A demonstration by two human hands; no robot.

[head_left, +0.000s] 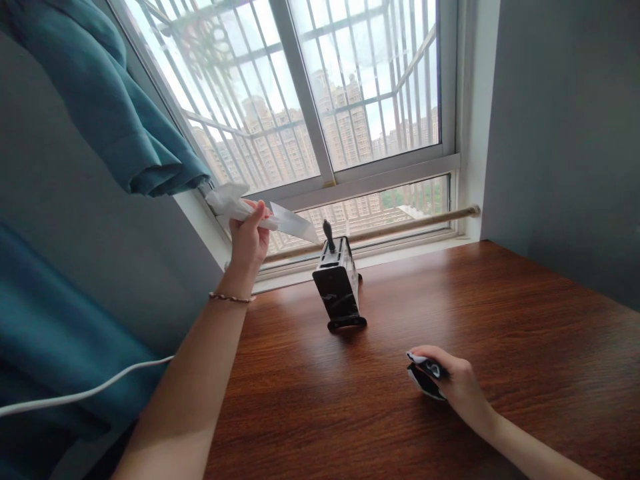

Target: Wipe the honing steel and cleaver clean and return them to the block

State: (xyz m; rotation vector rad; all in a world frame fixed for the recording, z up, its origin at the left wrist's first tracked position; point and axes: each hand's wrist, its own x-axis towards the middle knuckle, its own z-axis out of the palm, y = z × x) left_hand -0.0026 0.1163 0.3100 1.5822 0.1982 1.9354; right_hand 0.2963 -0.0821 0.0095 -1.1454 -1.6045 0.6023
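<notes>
Held up at the left near the window, my left hand (250,233) is closed on a kitchen knife (295,222), its wide, shiny blade pointing right. White tissue (227,200) is bunched around the part in my fingers, so the handle is hidden. The blade's tip comes close to a black knife block (340,293) that stands on the table, with one dark handle (329,235) sticking up from its slotted top. Lower right, my right hand (453,377) grips a black thing with white edges (425,377), low over the table; its kind I cannot make out.
The brown wooden table (500,320) reaches up to the window sill. Behind it is a sliding window (325,173) with bars outside and a rail (415,223) across its lower part. A teal curtain (110,113) and a white cable (85,393) are on the left.
</notes>
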